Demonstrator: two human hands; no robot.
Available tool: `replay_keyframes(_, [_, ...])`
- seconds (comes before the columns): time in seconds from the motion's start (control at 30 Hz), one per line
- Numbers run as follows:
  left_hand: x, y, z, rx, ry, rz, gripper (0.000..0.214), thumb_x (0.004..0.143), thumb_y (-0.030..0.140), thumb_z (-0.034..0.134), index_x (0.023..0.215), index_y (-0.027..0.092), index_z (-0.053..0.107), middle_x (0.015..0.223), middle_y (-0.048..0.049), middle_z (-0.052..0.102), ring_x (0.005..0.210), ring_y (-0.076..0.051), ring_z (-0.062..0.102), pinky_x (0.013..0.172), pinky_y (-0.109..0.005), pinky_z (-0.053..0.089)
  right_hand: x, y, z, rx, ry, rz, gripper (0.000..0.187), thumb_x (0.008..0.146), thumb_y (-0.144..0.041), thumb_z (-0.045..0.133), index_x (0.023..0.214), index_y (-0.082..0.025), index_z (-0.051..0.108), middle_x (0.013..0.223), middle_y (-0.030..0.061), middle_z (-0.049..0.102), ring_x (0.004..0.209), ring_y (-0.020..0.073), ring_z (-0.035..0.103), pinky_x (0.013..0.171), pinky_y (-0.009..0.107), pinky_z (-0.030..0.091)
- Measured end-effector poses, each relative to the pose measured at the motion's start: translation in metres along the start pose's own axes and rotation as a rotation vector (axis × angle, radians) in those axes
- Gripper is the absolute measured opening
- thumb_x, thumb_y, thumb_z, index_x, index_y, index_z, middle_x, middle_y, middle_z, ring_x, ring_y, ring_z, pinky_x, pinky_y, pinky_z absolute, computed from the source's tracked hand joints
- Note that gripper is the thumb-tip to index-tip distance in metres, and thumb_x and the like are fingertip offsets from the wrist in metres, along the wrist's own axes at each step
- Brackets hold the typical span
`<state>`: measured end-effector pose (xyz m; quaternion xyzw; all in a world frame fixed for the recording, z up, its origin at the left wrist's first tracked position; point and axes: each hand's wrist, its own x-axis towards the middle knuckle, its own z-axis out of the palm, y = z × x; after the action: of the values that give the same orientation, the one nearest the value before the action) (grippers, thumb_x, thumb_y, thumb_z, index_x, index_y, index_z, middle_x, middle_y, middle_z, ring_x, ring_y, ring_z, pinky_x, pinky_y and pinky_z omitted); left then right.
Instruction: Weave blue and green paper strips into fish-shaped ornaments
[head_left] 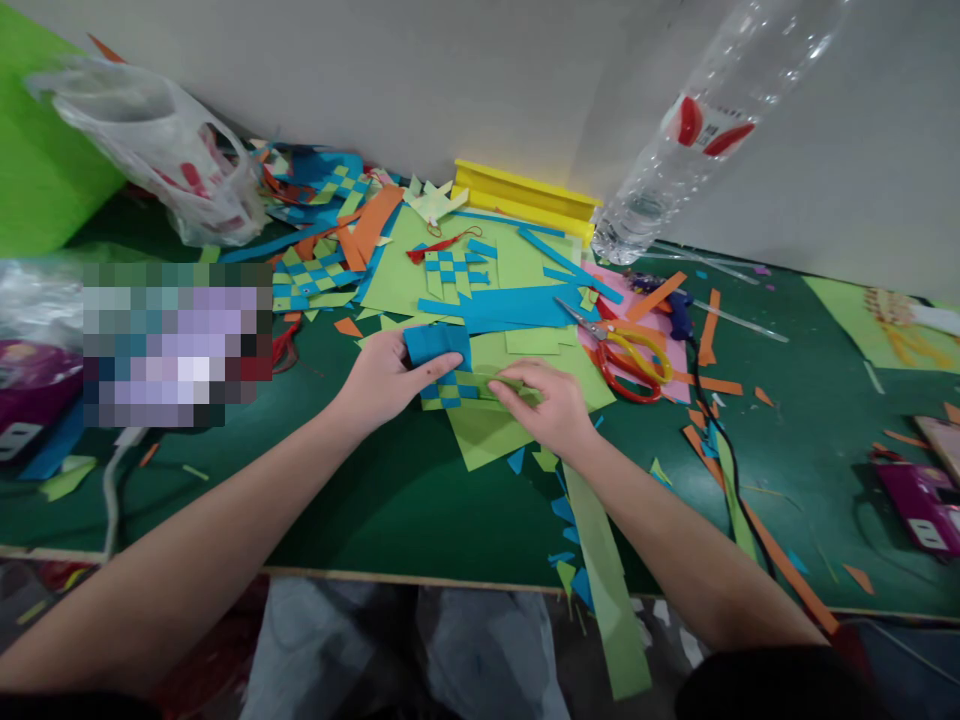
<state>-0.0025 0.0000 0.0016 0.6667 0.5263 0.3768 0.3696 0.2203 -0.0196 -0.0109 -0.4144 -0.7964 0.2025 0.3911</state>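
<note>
Between my hands is a small woven paper piece (448, 388) in a blue and light green checker pattern, with a wide blue part at its upper left. My left hand (386, 378) pinches it by the blue part, thumb on top. The fingers of my right hand (544, 400) are closed on the green paper strips that stick out at its right side. Green paper sheets (480, 440) lie beneath. Just beyond is another woven checker piece (448, 268) on a green sheet, beside a red tassel (442, 245).
Red and yellow scissors (630, 365) lie right of my hands, near a blue glue gun (679, 310) with a black cord. A tilted plastic bottle (697, 140) leans on the wall beside a yellow channel strip (525, 200). Paper scraps and a plastic bag (180, 160) are at left.
</note>
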Motion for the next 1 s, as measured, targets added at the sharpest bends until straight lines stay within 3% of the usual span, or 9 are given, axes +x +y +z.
replay_keyframes(0.1, [-0.0004, -0.0022, 0.0018, -0.121, 0.026, -0.039, 0.042, 0.074, 0.055, 0.07, 0.087, 0.015, 0.07, 0.079, -0.0051, 0.071, 0.07, -0.019, 0.065, 0.066, -0.031, 0.053, -0.0003, 0.0004, 0.0001, -0.008, 0.014, -0.018, 0.019, 0.091, -0.033, 0.057, 0.085, -0.02, 0.07, 0.08, 0.0033, 0.073, 0.074, 0.0156, 0.067, 0.066, 0.03, 0.054])
replay_keyframes(0.2, [0.0, -0.0026, 0.0036, -0.237, -0.023, -0.052, 0.045, 0.072, 0.054, 0.073, 0.095, 0.016, 0.069, 0.091, -0.0069, 0.073, 0.08, -0.022, 0.068, 0.073, -0.035, 0.056, -0.0001, 0.0004, 0.0002, -0.036, 0.05, -0.027, 0.019, 0.092, -0.034, 0.057, 0.088, -0.02, 0.07, 0.08, 0.0032, 0.073, 0.074, 0.0155, 0.067, 0.067, 0.03, 0.055])
replay_keyframes(0.33, [0.0011, -0.0021, 0.0043, -0.275, -0.094, -0.069, 0.045, 0.07, 0.052, 0.075, 0.097, 0.016, 0.069, 0.092, -0.0074, 0.074, 0.084, -0.025, 0.069, 0.078, -0.037, 0.057, 0.0003, 0.0003, 0.0006, -0.049, 0.065, -0.036, 0.019, 0.092, -0.033, 0.056, 0.088, -0.021, 0.069, 0.08, 0.0025, 0.073, 0.074, 0.0155, 0.068, 0.066, 0.03, 0.055])
replay_keyframes(0.43, [0.0014, -0.002, 0.0033, -0.282, -0.078, -0.063, 0.043, 0.075, 0.053, 0.072, 0.097, 0.017, 0.069, 0.093, -0.0071, 0.074, 0.085, -0.023, 0.07, 0.079, -0.036, 0.057, 0.0004, 0.0008, 0.0006, -0.047, 0.086, -0.044, 0.017, 0.091, -0.031, 0.057, 0.087, -0.02, 0.069, 0.08, 0.0025, 0.073, 0.074, 0.0151, 0.068, 0.066, 0.029, 0.056])
replay_keyframes(0.67, [0.0013, 0.0003, 0.0004, -0.157, -0.012, -0.046, 0.034, 0.077, 0.05, 0.07, 0.084, 0.017, 0.072, 0.083, -0.0044, 0.075, 0.079, -0.021, 0.07, 0.073, -0.03, 0.057, 0.0002, -0.0037, -0.0019, -0.016, 0.13, -0.006, 0.013, 0.086, -0.031, 0.063, 0.087, -0.019, 0.068, 0.082, 0.003, 0.074, 0.077, 0.0155, 0.069, 0.069, 0.028, 0.057])
replay_keyframes(0.83, [-0.0001, 0.0033, 0.001, -0.136, -0.038, 0.004, 0.033, 0.078, 0.048, 0.069, 0.09, 0.018, 0.075, 0.088, -0.0045, 0.076, 0.084, -0.021, 0.07, 0.078, -0.032, 0.057, 0.0012, -0.0086, -0.003, 0.129, 0.038, 0.136, 0.032, 0.082, -0.039, 0.069, 0.107, -0.02, 0.064, 0.099, 0.0048, 0.073, 0.091, 0.0174, 0.069, 0.08, 0.031, 0.058])
replay_keyframes(1.0, [-0.0015, 0.0068, 0.0019, -0.065, -0.042, 0.006, 0.035, 0.075, 0.052, 0.071, 0.083, 0.018, 0.077, 0.08, -0.0047, 0.075, 0.075, -0.022, 0.069, 0.068, -0.032, 0.056, 0.0005, -0.0048, 0.0013, 0.074, 0.004, 0.136, 0.021, 0.086, -0.04, 0.065, 0.094, -0.022, 0.07, 0.095, 0.0045, 0.074, 0.088, 0.0185, 0.069, 0.078, 0.033, 0.058])
